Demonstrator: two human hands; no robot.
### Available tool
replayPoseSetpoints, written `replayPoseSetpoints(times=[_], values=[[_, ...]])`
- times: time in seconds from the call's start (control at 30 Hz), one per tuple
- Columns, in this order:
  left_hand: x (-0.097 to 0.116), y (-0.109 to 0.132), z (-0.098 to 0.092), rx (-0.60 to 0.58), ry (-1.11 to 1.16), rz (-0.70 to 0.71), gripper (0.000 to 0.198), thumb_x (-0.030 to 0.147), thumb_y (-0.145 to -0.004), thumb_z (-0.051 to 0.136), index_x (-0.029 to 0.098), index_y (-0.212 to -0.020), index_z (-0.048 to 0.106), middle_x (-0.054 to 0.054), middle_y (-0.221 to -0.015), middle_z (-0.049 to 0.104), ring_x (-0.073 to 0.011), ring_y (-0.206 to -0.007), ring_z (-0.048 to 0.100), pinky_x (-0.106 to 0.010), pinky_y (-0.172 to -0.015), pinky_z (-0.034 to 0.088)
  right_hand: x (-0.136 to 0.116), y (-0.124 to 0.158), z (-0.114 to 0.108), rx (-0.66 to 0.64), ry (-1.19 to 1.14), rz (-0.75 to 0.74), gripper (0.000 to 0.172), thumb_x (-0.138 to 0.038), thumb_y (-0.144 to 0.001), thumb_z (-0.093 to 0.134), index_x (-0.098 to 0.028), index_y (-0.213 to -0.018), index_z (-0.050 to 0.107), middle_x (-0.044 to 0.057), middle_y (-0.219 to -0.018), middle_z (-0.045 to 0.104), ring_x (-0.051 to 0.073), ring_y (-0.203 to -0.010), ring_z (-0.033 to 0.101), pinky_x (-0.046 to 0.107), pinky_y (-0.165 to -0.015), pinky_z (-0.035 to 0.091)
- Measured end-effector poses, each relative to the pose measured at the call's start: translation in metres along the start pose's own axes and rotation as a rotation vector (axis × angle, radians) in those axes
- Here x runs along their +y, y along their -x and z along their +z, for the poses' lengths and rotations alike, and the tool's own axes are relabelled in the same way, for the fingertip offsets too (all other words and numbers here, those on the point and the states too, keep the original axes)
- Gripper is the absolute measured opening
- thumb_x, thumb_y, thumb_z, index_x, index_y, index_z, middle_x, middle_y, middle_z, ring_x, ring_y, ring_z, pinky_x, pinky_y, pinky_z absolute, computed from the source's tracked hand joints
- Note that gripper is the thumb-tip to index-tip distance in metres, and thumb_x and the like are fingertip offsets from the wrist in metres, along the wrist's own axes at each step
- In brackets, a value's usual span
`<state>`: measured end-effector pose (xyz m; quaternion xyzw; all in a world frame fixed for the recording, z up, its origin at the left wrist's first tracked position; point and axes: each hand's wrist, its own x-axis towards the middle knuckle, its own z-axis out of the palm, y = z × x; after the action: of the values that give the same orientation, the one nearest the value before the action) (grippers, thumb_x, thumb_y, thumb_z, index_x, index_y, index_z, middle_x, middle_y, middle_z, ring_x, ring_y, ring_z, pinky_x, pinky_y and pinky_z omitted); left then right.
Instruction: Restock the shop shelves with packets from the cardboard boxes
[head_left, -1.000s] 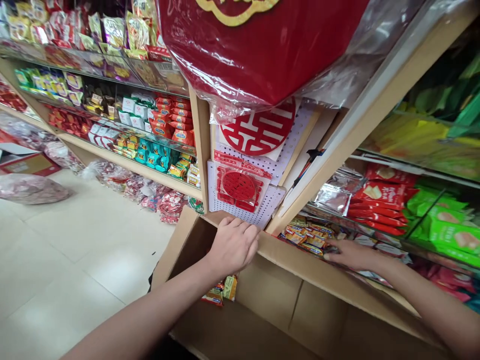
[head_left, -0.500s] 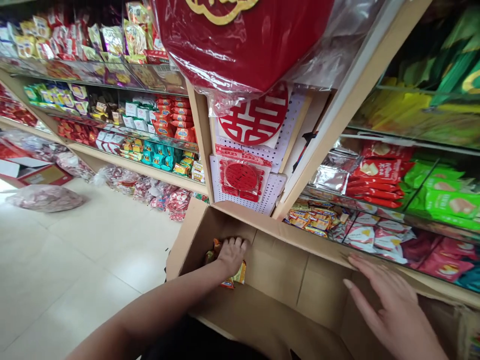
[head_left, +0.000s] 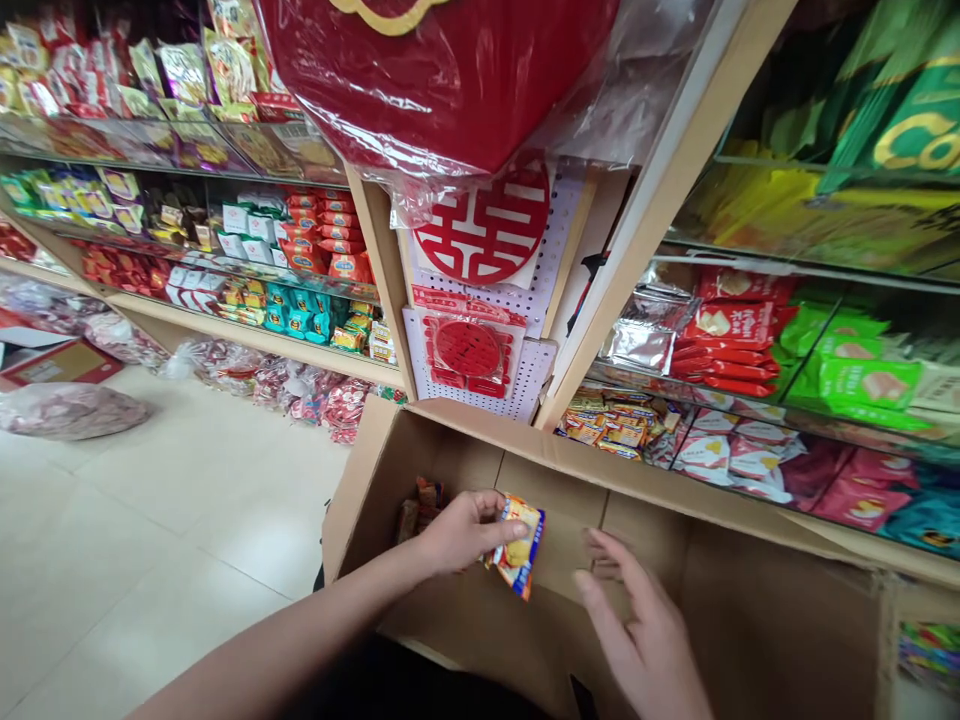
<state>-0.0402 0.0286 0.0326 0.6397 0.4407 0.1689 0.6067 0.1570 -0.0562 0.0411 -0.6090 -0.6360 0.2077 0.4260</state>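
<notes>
An open cardboard box [head_left: 660,505] stands in front of me against the shop shelves. My left hand [head_left: 459,530] is inside it, pinching orange and yellow snack packets [head_left: 519,543] lifted off the bottom. A few more packets [head_left: 418,502] lie in the box's far left corner. My right hand [head_left: 637,625] hovers just right of the held packets, fingers spread and holding nothing.
A shelf [head_left: 757,455] to the right holds matching orange packets [head_left: 615,420], white-red packs and green packs. Red paper ornaments [head_left: 480,225] hang on a pegboard behind the box. Bagged sweets [head_left: 71,410] and a carton [head_left: 56,362] lie on the tiled floor at left.
My left hand went from the box rim down into the box and has lifted packets out of the corner. My right hand came off the shelf packets and moved over the box.
</notes>
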Motion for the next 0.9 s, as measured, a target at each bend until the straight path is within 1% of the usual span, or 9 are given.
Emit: replayPoseSetpoints(times=[0.07,0.13,0.2,0.3,0.43,0.53,0.67,0.8,0.9], values=[[0.013,0.007,0.015,-0.058,0.354,0.01,0.041,0.047,-0.067,0.061,0.01,-0.084,0.058,-0.004,-0.072,0.061,-0.0112,-0.061,0.054,-0.024,-0.06,0.043,-0.006,0.004,0.021,-0.13,-0.34,0.287,0.037,-0.037,-0.078,0.05,-0.016,-0.109,0.052,0.009,-0.098,0.062,0.018,-0.082,0.059,0.028,-0.068,0.049],[0.023,0.012,0.025,-0.068,0.5,0.026,0.04,0.045,-0.066,0.063,0.01,-0.084,0.059,-0.004,-0.072,0.06,-0.0102,-0.061,0.053,-0.024,-0.061,0.043,-0.009,0.004,0.033,-0.181,-0.597,0.446,0.037,-0.041,-0.078,0.05,-0.015,-0.104,0.055,0.008,-0.095,0.063,0.018,-0.079,0.059,0.026,-0.066,0.048],[0.029,0.016,0.031,-0.075,0.566,0.074,0.041,0.037,-0.064,0.067,0.013,-0.095,0.056,-0.004,-0.081,0.059,-0.0109,-0.069,0.054,-0.025,-0.066,0.043,-0.009,0.002,0.037,-0.117,-0.742,0.542,0.035,-0.041,-0.076,0.052,-0.016,-0.1,0.058,0.006,-0.093,0.063,0.017,-0.077,0.058,0.025,-0.064,0.047],[0.032,0.022,0.035,-0.07,0.589,0.13,0.053,0.027,-0.059,0.073,0.018,-0.105,0.05,-0.003,-0.088,0.057,-0.0124,-0.078,0.054,-0.027,-0.072,0.043,-0.008,0.0,0.031,-0.027,-0.859,0.649,0.035,-0.041,-0.074,0.055,-0.016,-0.099,0.057,0.006,-0.087,0.063,0.017,-0.073,0.057,0.025,-0.06,0.046],[0.034,0.026,0.037,-0.048,0.532,0.067,0.04,0.025,-0.059,0.072,0.014,-0.094,0.055,-0.003,-0.084,0.059,-0.012,-0.077,0.054,-0.027,-0.074,0.042,-0.006,0.0,0.016,-0.078,-0.756,0.592,0.033,-0.038,-0.069,0.061,-0.017,-0.094,0.057,0.004,-0.083,0.062,0.015,-0.074,0.055,0.024,-0.065,0.045],[0.038,0.025,0.038,0.066,0.545,0.028,0.04,0.024,-0.053,0.076,0.014,-0.086,0.055,0.0,-0.074,0.058,-0.0092,-0.067,0.053,-0.023,-0.065,0.043,-0.007,0.001,0.007,-0.009,-0.695,0.585,0.027,-0.04,-0.072,0.058,-0.016,-0.084,0.057,0.003,-0.079,0.06,0.013,-0.068,0.053,0.023,-0.061,0.044],[0.044,0.021,0.039,0.178,0.664,-0.049,0.037,0.031,-0.048,0.078,0.012,-0.069,0.054,0.001,-0.06,0.058,-0.0083,-0.054,0.053,-0.022,-0.055,0.043,-0.013,0.003,0.005,0.101,-0.746,0.635,0.028,-0.044,-0.075,0.052,-0.017,-0.077,0.055,0.002,-0.074,0.059,0.012,-0.059,0.05,0.022,-0.054,0.041],[0.05,0.02,0.039,0.307,0.73,-0.04,0.037,0.034,-0.048,0.077,0.012,-0.069,0.055,0.001,-0.057,0.059,-0.0082,-0.052,0.053,-0.021,-0.054,0.044,-0.018,0.006,0.006,0.164,-0.764,0.573,0.024,-0.042,-0.076,0.053,-0.018,-0.08,0.056,0.001,-0.074,0.059,0.012,-0.06,0.05,0.022,-0.055,0.042],[0.054,0.02,0.038,0.385,0.702,0.007,0.035,0.036,-0.051,0.075,0.013,-0.064,0.052,0.001,-0.056,0.059,-0.0082,-0.051,0.053,-0.021,-0.051,0.043,-0.02,0.007,0.003,0.169,-0.735,0.499,0.023,-0.04,-0.078,0.051,-0.018,-0.084,0.057,0.002,-0.077,0.061,0.012,-0.065,0.052,0.022,-0.059,0.044]])
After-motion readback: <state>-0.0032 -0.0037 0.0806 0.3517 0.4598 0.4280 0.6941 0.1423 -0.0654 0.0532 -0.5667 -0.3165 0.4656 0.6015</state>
